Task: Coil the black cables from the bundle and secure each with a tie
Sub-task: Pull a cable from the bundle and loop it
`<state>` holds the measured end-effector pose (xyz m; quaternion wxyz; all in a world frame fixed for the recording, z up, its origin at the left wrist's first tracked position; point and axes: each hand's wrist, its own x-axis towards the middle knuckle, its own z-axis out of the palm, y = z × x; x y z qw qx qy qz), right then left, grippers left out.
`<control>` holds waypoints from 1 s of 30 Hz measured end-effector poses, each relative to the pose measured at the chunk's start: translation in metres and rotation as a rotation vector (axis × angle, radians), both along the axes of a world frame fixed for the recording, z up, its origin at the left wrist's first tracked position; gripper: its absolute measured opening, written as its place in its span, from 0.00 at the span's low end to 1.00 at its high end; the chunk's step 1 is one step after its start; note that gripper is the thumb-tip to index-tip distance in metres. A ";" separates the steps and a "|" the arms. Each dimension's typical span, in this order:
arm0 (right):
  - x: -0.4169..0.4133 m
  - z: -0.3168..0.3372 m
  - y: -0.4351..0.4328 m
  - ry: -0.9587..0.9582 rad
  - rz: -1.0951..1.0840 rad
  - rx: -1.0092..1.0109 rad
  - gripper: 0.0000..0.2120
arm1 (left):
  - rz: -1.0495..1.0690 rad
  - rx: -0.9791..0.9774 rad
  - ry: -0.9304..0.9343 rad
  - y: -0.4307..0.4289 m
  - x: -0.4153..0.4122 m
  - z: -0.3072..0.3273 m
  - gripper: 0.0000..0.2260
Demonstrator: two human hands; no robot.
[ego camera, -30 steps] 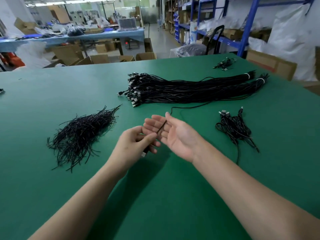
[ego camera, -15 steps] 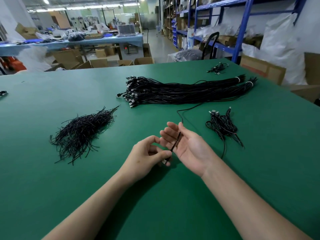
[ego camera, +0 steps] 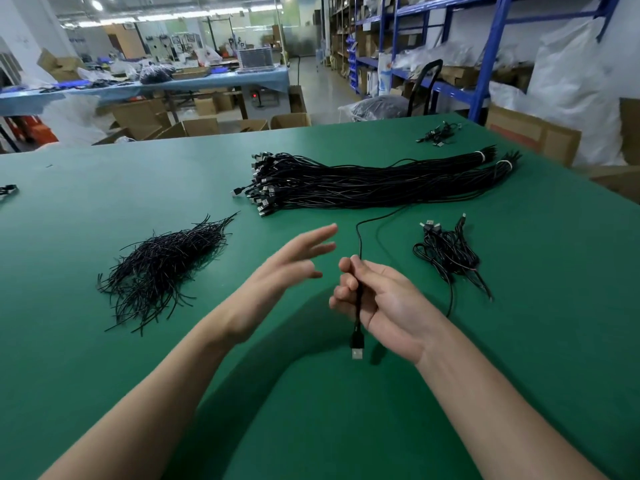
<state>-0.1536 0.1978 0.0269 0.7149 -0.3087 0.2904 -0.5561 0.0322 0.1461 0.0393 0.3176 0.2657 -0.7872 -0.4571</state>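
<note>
Fingers of the right hand (ego camera: 381,299) curl round one black cable (ego camera: 360,244), and its plug (ego camera: 357,348) hangs down below the palm. Just beside it, the left hand (ego camera: 277,271) has its fingers spread wide and holds nothing. Both hands are above the green table (ego camera: 104,393). The cable runs back toward the big bundle (ego camera: 363,181) lying farther off. A pile of ties (ego camera: 162,268) sits to the left. A few coiled cables (ego camera: 446,254) sit to the right. Past the table are brown boxes (ego camera: 533,133), blue shelves (ego camera: 485,46) and a long table with a blue cover (ego camera: 194,83).
</note>
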 end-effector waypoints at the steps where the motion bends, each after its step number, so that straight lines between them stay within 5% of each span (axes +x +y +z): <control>1: 0.000 0.001 0.002 0.021 0.051 -0.011 0.11 | 0.001 0.006 0.006 -0.004 -0.002 0.005 0.26; 5: 0.002 0.004 0.013 0.097 0.266 -0.087 0.12 | 0.050 -0.395 -0.276 -0.011 -0.014 0.003 0.24; 8: -0.001 0.007 0.016 0.091 0.330 -0.156 0.12 | 0.080 -0.512 -0.255 -0.010 -0.020 -0.006 0.12; 18: 0.002 0.042 -0.001 0.064 0.105 -0.324 0.12 | 0.318 -0.336 0.053 0.023 -0.034 -0.017 0.09; 23: 0.001 0.066 -0.013 0.044 -0.022 -0.440 0.14 | 0.380 -0.397 0.009 0.032 -0.033 -0.018 0.13; 30: 0.007 0.071 -0.025 0.726 -0.237 -0.563 0.13 | 0.513 -0.563 -0.082 0.029 -0.018 -0.015 0.10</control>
